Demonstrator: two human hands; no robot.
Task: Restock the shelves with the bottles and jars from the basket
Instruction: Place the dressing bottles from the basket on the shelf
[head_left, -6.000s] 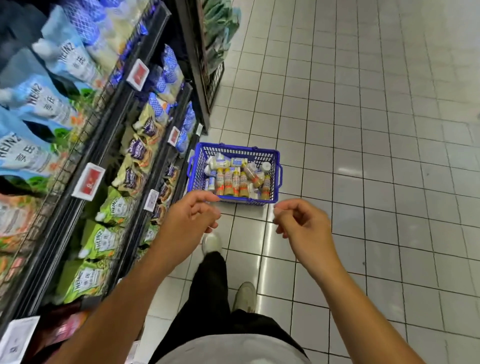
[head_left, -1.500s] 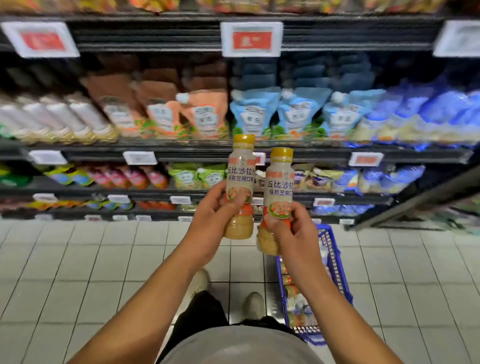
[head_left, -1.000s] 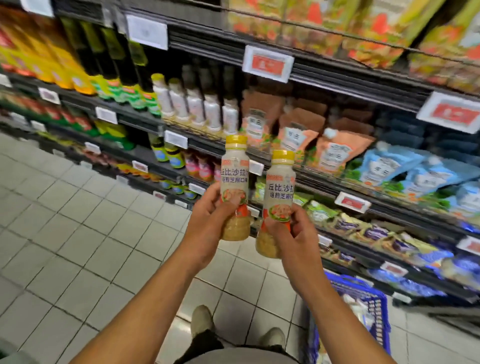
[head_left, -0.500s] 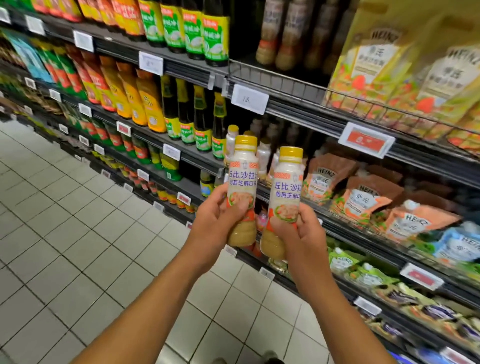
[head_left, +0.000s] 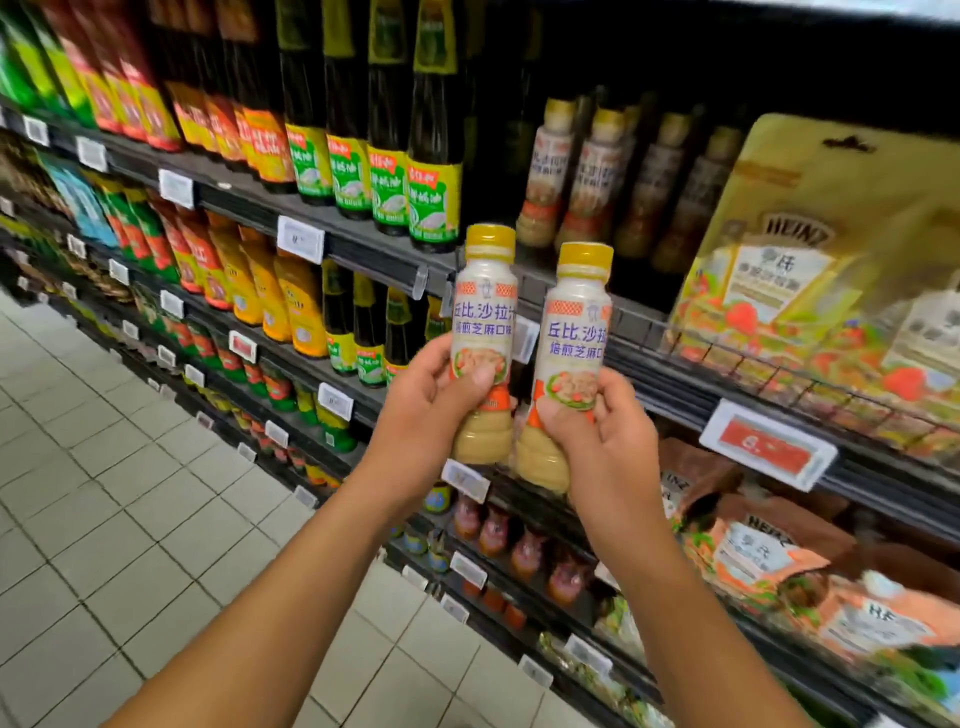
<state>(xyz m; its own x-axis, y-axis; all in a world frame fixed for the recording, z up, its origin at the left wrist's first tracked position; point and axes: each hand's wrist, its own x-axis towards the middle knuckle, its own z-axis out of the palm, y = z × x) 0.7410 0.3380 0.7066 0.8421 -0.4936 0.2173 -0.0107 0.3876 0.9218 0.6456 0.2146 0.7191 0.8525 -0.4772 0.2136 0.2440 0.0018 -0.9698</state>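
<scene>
Held two yellow-capped bottles upright and side by side, just short of the shelves. Clamped the left bottle (head_left: 485, 312) in the left hand (head_left: 426, 400), thumb across the lower label and fingers curled behind. Pinched the right bottle (head_left: 576, 322) the same way in the right hand (head_left: 602, 441). Held the hands close together, the bottles almost shoulder to shoulder (touching or not, impossible to tell). Placed neither yet: carried both in the air, clear of every shelf board.

Faced what looked like the proper slot: a row of matching bottles (head_left: 597, 171) on the upper shelf (head_left: 363, 244), just above and behind the held pair. Found that row between the dark bottles (head_left: 389, 182) with green labels on the left and the big pouches (head_left: 810, 260) on the right. Seemed to have room in front of that row, though dim and blurred there.

Judged the task early to middling: two items out of the basket and up at the shelf, neither set down. Saw no basket in view, so could not count what remained in it. Left to do, by this reckoning: raise the pair, stand them at the front of the matching row with labels outward, then return for more.
</scene>
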